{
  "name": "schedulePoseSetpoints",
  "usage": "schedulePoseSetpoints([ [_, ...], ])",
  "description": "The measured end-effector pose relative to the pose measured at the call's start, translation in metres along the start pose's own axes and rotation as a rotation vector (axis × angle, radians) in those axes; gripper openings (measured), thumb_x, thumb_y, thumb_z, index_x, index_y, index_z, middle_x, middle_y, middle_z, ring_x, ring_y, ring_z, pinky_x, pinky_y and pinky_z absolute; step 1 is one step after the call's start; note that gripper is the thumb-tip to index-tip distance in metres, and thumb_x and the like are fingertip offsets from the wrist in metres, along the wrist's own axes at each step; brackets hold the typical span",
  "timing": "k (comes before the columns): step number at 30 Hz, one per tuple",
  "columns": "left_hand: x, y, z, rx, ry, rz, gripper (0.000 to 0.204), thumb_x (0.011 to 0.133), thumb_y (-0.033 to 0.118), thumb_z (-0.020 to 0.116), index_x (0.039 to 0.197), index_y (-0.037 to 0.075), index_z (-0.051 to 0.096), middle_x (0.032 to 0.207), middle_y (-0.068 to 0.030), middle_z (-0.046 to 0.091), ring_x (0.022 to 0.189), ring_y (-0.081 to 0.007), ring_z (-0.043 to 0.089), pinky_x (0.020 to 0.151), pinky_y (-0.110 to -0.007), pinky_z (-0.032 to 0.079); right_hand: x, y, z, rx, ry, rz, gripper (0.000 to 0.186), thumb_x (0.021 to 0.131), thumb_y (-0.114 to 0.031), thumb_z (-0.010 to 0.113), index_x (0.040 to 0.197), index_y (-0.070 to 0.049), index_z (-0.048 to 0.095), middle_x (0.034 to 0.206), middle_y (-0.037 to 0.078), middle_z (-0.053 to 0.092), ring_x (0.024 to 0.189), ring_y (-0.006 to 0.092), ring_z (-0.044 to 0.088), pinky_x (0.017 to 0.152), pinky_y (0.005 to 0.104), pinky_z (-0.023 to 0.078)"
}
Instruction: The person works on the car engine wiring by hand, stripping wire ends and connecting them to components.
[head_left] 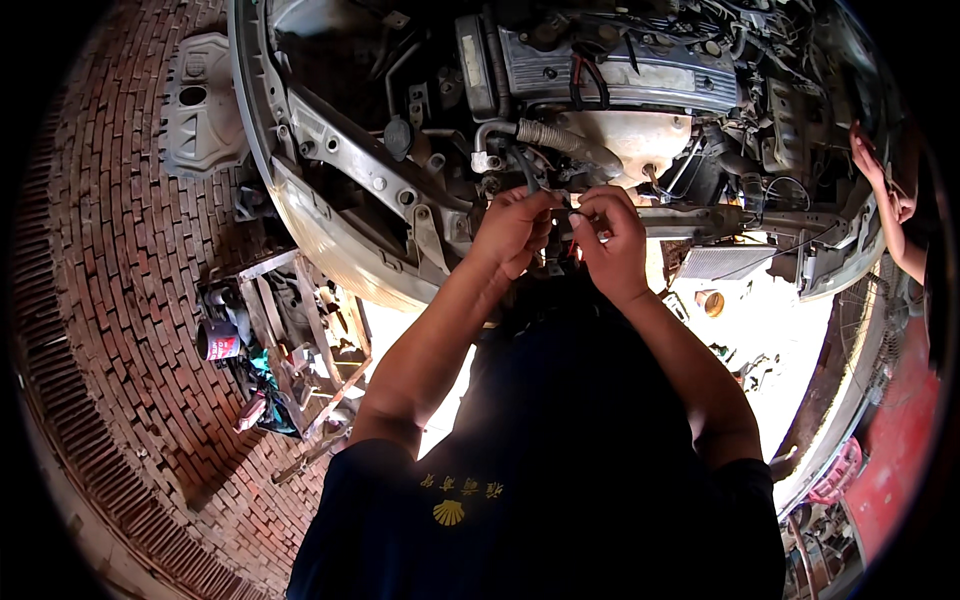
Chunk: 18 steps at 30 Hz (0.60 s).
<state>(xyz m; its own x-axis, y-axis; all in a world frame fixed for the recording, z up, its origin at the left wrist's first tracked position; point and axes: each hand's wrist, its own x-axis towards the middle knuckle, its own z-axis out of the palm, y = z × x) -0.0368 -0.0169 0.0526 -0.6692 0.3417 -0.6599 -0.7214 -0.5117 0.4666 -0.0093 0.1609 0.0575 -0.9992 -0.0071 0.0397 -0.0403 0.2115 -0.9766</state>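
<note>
Both my hands are raised close together in front of an open car engine bay. My left hand point(512, 232) is closed, its thumb and fingers pinched around a small dark piece point(562, 214) that spans the gap between the hands. Just above that hand a dark grey cable point(526, 170) comes down to its fingers. On the other side of the piece, my right hand point(612, 240) is closed with bent fingers and thumb at its end. A thin red wire point(572, 248) shows below the fingertips. The piece's exact kind is hidden by my fingers.
Beyond my hands are the engine cover point(620, 75), a ribbed hose point(565, 142) and a pale heat shield point(640, 135). A cluttered cart point(270, 310) stands left on the brick floor. At the right, another person's hand point(872, 165) rests near the car's edge.
</note>
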Motion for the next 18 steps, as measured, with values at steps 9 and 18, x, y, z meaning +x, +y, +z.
schedulePoseSetpoints([
  [9,-0.001,-0.003,0.001,-0.005,0.017,-0.004,0.012,0.1,0.013,0.067,0.089,0.008,0.068,0.061,0.0075,0.045,0.047,-0.0028,0.034,0.043,-0.023,0.023,0.002,0.018,0.007,0.646,0.074,0.583,0.011,0.101,-0.015,0.067,0.102,-0.005,0.061,0.091,0.003,0.068,0.077,0.01,0.065,0.06,0.0237,0.048],
  [18,0.004,-0.013,0.007,0.122,0.098,0.101,0.006,0.096,0.006,0.072,0.092,0.008,0.069,0.076,0.0007,0.068,0.053,-0.0022,0.044,0.046,-0.021,0.029,0.003,0.015,0.009,0.648,0.061,0.632,0.016,0.1,-0.018,0.069,0.097,-0.004,0.061,0.089,0.005,0.069,0.068,0.0111,0.061,0.055,0.0257,0.044],
])
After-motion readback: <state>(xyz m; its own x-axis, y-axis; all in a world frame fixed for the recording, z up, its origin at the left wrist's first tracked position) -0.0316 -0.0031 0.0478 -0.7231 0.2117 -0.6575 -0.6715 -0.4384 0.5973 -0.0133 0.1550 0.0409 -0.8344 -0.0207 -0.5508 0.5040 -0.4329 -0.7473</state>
